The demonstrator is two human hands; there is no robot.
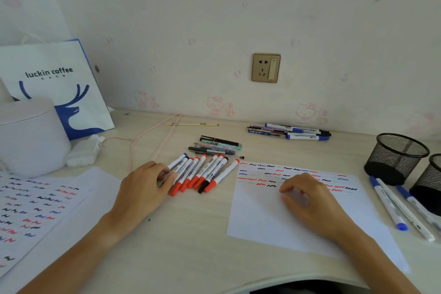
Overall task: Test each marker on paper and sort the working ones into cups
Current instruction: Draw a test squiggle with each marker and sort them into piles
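Markers (200, 174) fanned, untested | left hand (145, 184) fingering leftmost one | right hand (307, 196) loosely curled, empty, on paper (262, 217) | next: lift, uncap, scribble.

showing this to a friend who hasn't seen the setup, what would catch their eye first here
Probably the fan of red-capped markers at the middle of the desk, with the left hand touching its left end. Next, the test sheet to the right, its top rows filled with red, blue and black squiggles, under the hovering right hand. Two black mesh cups stand at the far right.
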